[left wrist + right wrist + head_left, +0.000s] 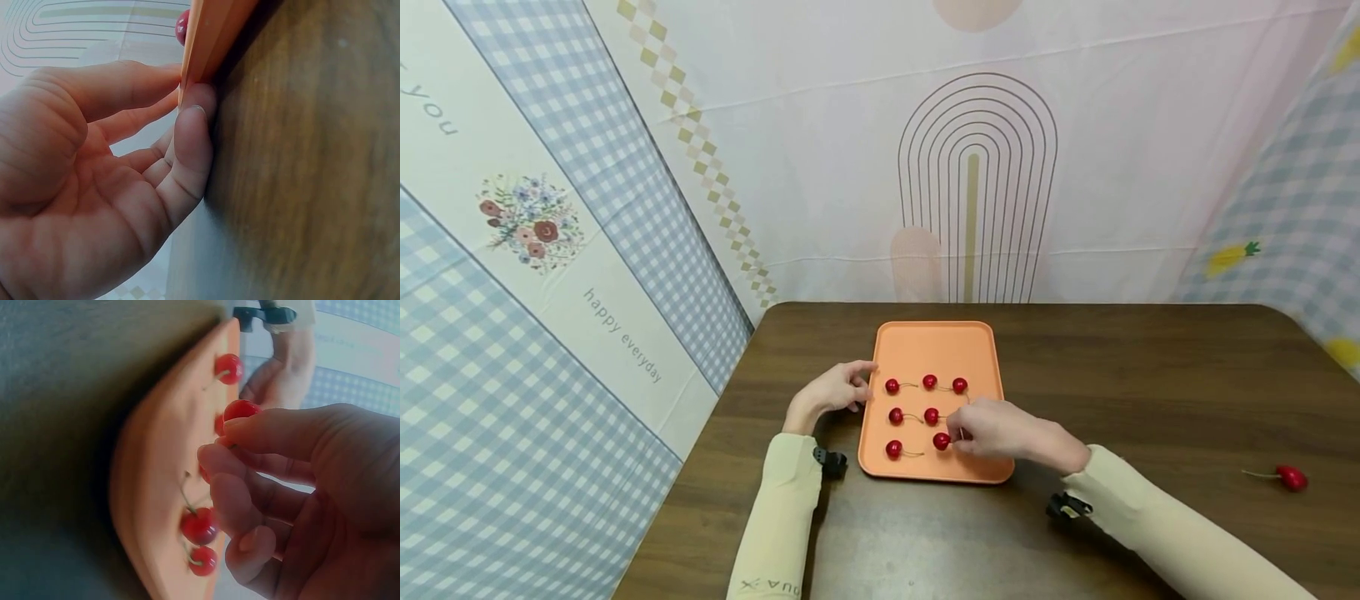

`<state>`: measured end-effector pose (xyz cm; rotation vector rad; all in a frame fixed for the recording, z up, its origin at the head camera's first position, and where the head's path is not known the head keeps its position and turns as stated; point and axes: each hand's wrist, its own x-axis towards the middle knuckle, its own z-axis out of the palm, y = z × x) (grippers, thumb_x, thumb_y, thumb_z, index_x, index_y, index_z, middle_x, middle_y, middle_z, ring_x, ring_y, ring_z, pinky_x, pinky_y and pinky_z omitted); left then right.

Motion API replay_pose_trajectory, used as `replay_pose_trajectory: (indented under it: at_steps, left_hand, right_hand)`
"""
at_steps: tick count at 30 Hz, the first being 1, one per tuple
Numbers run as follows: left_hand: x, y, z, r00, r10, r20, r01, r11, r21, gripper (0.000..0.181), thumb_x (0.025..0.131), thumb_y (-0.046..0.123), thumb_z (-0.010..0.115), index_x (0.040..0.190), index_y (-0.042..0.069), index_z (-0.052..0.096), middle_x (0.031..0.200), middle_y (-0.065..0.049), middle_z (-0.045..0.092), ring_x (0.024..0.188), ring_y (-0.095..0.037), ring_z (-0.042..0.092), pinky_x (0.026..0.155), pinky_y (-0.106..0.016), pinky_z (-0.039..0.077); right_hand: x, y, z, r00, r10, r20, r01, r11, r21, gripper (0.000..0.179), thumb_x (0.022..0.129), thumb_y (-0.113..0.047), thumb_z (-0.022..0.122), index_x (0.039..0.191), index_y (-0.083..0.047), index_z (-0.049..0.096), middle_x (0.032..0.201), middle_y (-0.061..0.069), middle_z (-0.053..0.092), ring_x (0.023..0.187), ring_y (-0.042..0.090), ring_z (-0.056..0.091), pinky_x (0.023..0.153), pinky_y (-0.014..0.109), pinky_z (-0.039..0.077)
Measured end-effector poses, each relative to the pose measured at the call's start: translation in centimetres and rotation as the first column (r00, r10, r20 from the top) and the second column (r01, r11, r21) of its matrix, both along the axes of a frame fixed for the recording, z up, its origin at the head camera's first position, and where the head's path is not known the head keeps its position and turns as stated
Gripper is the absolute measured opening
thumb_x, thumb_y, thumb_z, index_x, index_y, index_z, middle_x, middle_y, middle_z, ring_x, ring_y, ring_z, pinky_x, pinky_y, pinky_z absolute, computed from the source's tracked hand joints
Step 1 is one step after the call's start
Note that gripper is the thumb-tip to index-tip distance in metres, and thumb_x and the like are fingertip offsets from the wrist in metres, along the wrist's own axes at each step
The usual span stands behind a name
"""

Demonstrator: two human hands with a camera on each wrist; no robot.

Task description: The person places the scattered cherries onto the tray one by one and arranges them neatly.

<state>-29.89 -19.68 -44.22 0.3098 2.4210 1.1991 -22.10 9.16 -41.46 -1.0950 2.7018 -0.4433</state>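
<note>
My right hand pinches a red cherry by its stem end between thumb and forefinger, low over the front middle of an orange tray. In the right wrist view the held cherry shows just past the thumb tip. My left hand holds the tray's left rim, with fingertips on both sides of the edge in the left wrist view. Several other stemmed cherries lie in rows on the tray, among them a front-left cherry and a back-right cherry.
A lone cherry with its stem pointing left lies on the brown wooden table, far to the right of the tray. Patterned cloth hangs behind and to the left of the table.
</note>
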Motion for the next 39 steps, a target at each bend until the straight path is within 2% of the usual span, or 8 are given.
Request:
replay_pose_trajectory:
  at_steps: [8, 14, 22, 39]
  left_hand:
    - [-0.1, 0.0, -0.1, 1.0, 0.004, -0.002, -0.004, 1.0, -0.003, 0.055, 0.094, 0.003, 0.059, 0.147, 0.012, 0.045, 0.092, -0.01, 0.062, 0.074, -0.017, 0.058, 0.067, -0.028, 0.053]
    - [-0.2, 0.1, 0.0, 1.0, -0.005, -0.01, 0.005, 1.0, -0.011, 0.054, 0.094, 0.004, 0.058, 0.147, 0.012, 0.045, 0.092, -0.01, 0.062, 0.075, -0.016, 0.059, 0.067, -0.028, 0.053]
    - [-0.3, 0.0, -0.2, 1.0, -0.014, -0.008, 0.014, 1.0, -0.001, 0.054, 0.095, 0.004, 0.058, 0.147, 0.012, 0.045, 0.093, -0.012, 0.063, 0.075, -0.016, 0.059, 0.067, -0.029, 0.052]
    - [0.0, 0.0, -0.1, 1.0, 0.011, -0.007, -0.011, 1.0, -0.011, 0.055, 0.094, 0.004, 0.06, 0.146, 0.013, 0.046, 0.092, -0.009, 0.063, 0.074, -0.016, 0.058, 0.066, -0.027, 0.052]
  right_hand:
    - [0.0, -1.0, -1.2, 0.999, 0.018, 0.05, -0.018, 1.0, 0.007, 0.015, 0.088, -0.016, 0.072, 0.076, -0.021, 0.064, 0.068, -0.011, 0.056, 0.059, 0.006, 0.046, 0.056, 0.022, 0.04]
    - [0.0, -1.4, -1.3, 0.996, 0.032, 0.08, -0.032, 0.999, -0.004, 0.012, 0.089, -0.018, 0.07, 0.078, -0.02, 0.066, 0.068, -0.011, 0.055, 0.059, 0.006, 0.046, 0.056, 0.022, 0.04]
    - [0.0, -1.5, -1.3, 0.996, 0.035, 0.085, -0.034, 0.999, -0.006, 0.011, 0.089, -0.018, 0.07, 0.079, -0.02, 0.066, 0.069, -0.012, 0.055, 0.059, 0.005, 0.046, 0.056, 0.021, 0.041]
    - [-0.1, -0.8, -1.6, 0.996, 0.015, 0.085, -0.015, 1.0, 0.0, 0.013, 0.09, -0.019, 0.069, 0.078, -0.022, 0.064, 0.069, -0.013, 0.055, 0.061, 0.006, 0.047, 0.057, 0.022, 0.042]
